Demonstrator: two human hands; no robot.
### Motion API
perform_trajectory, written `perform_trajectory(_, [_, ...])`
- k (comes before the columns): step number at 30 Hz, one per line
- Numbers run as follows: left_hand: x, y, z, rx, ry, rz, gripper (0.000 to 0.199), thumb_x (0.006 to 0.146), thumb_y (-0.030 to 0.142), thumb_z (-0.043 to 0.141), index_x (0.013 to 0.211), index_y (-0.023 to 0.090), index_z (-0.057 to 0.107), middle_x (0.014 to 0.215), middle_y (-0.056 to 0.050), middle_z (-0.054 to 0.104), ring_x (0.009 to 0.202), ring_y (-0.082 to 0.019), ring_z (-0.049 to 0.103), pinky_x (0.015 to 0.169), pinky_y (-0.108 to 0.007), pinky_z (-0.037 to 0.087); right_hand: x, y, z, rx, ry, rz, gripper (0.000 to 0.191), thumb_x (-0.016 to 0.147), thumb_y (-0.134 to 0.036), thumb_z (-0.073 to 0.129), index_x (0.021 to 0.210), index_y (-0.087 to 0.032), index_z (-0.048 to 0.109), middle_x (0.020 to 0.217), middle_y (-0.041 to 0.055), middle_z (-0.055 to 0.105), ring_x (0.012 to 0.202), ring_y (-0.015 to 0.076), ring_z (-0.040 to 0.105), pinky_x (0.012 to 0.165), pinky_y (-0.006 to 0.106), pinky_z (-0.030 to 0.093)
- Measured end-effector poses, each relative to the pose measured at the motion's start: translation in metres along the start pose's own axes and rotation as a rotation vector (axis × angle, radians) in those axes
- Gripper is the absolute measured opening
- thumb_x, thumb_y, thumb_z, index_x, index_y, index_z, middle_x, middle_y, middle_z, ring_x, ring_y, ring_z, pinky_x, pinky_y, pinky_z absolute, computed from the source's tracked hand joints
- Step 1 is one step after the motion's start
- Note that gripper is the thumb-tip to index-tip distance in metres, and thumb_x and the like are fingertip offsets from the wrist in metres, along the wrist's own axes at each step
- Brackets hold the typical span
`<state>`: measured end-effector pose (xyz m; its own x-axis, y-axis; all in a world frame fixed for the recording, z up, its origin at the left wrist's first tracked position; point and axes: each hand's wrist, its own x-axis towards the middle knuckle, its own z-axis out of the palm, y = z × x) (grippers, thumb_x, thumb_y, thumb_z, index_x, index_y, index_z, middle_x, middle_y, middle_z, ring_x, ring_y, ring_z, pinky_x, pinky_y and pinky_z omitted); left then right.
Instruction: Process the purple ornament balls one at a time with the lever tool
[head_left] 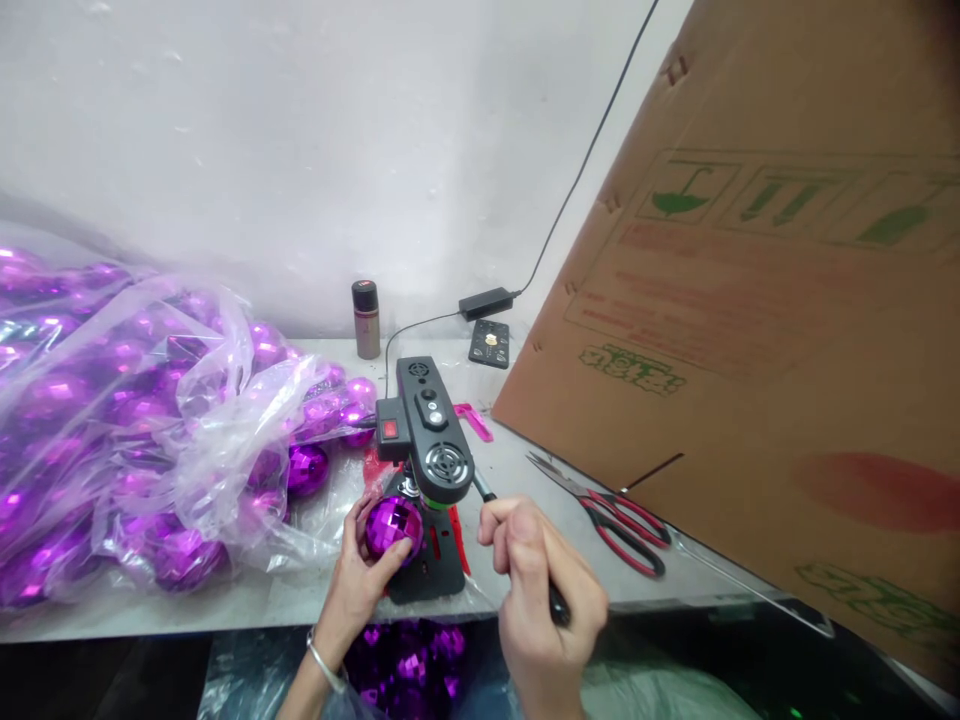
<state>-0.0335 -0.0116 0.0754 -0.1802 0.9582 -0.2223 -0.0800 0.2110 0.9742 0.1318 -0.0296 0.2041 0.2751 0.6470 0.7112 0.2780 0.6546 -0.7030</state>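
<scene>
My left hand [365, 565] is closed around a shiny purple faceted bauble [394, 529]. That bauble is beside the head of a small black bench machine [435, 430], over its dark base plate [431, 580]. On the other side, my right hand [541, 590] grips a lever handle [559, 605] with a black end; its metal rod runs toward the machine. A red switch [389, 428] shows on the machine's left side. The underside of the machine's head is mostly hidden.
To the left lies a large clear plastic bag [217, 430] full of purple baubles. Scissors [611, 515] with red-black handles lie right, by a big cardboard box [750, 300]. A small bottle [366, 320], a power adapter [486, 303] and a dark card [489, 343] are near the wall.
</scene>
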Motion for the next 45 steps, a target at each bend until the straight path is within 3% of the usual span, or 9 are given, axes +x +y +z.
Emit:
perform_trajectory(3, [0.000,-0.003,0.006,0.150,0.026,0.090,0.084,0.065,0.054,0.099,0.135,0.024,0.064,0.141,-0.017,0.076,0.133,-0.043,0.073,0.119,-0.056,0.054,0.000,0.001,0.000,-0.011,0.001,-0.006,0.042,0.116,-0.015,0.047,0.074,-0.023,0.053,0.066,-0.0021,0.053,0.060,0.0131,0.056,0.057,0.028,0.044])
perform_trajectory(8, [-0.003,-0.012,0.014,0.257,0.091,0.230,0.079,0.066,0.045,0.099,0.135,0.026,0.066,0.150,-0.018,0.072,0.147,-0.048,0.063,0.130,-0.065,0.044,0.002,0.000,0.000,-0.031,0.000,-0.017,0.041,0.115,-0.015,0.047,0.075,-0.023,0.055,0.066,-0.0019,0.052,0.060,0.0139,0.057,0.056,0.028,0.044])
perform_trajectory(15, [0.002,-0.018,0.024,0.282,0.120,0.306,0.072,0.068,0.044,0.097,0.131,0.025,0.067,0.144,-0.020,0.074,0.145,-0.049,0.064,0.130,-0.066,0.044,-0.002,0.002,-0.001,-0.012,-0.005,-0.012,0.040,0.115,-0.014,0.047,0.078,-0.023,0.057,0.068,-0.0013,0.054,0.062,0.0139,0.059,0.058,0.028,0.045])
perform_trajectory(21, [0.004,-0.015,0.021,0.335,0.056,0.354,0.067,0.072,0.043,0.093,0.131,0.023,0.067,0.138,-0.020,0.076,0.139,-0.049,0.068,0.126,-0.068,0.048,-0.001,0.001,-0.001,0.001,-0.010,-0.010,0.039,0.115,-0.014,0.047,0.079,-0.022,0.057,0.069,-0.0012,0.058,0.062,0.0132,0.059,0.058,0.027,0.045])
perform_trajectory(25, [0.003,-0.021,0.026,0.383,0.017,0.419,0.060,0.074,0.038,0.091,0.129,0.025,0.072,0.138,-0.019,0.075,0.144,-0.050,0.063,0.128,-0.071,0.044,-0.001,0.001,-0.002,0.005,-0.013,-0.006,0.038,0.116,-0.014,0.047,0.080,-0.022,0.057,0.071,-0.0012,0.059,0.063,0.0127,0.060,0.059,0.027,0.046])
perform_trajectory(29, [0.004,-0.030,0.033,0.422,0.012,0.393,0.066,0.070,0.039,0.091,0.132,0.026,0.072,0.141,-0.019,0.072,0.147,-0.051,0.059,0.128,-0.075,0.039,-0.002,0.001,-0.003,0.001,-0.025,-0.002,0.037,0.116,-0.014,0.047,0.081,-0.023,0.057,0.073,-0.0011,0.060,0.064,0.0121,0.061,0.060,0.026,0.046])
perform_trajectory(32, [0.005,-0.033,0.038,0.367,0.016,0.331,0.077,0.066,0.045,0.093,0.136,0.024,0.069,0.147,-0.018,0.071,0.144,-0.049,0.062,0.125,-0.072,0.045,-0.003,0.002,-0.003,0.007,-0.028,-0.006,0.036,0.116,-0.012,0.047,0.082,-0.022,0.058,0.074,-0.0011,0.060,0.064,0.0119,0.060,0.059,0.025,0.046])
perform_trajectory(38, [0.007,-0.031,0.048,0.322,0.026,0.281,0.070,0.070,0.048,0.086,0.132,0.021,0.069,0.127,-0.013,0.079,0.120,-0.039,0.074,0.110,-0.060,0.058,-0.008,0.008,-0.005,0.029,-0.030,-0.032,0.035,0.113,-0.007,0.046,0.084,-0.022,0.058,0.074,-0.0014,0.058,0.065,0.0116,0.060,0.059,0.025,0.046])
perform_trajectory(45, [0.006,-0.028,0.049,0.333,0.035,0.243,0.079,0.067,0.052,0.084,0.136,0.018,0.067,0.126,-0.016,0.079,0.118,-0.040,0.075,0.108,-0.060,0.059,-0.024,0.022,-0.002,0.029,0.047,-0.085,0.037,0.111,-0.007,0.046,0.078,-0.022,0.052,0.067,-0.0035,0.050,0.065,0.0130,0.061,0.059,0.026,0.045])
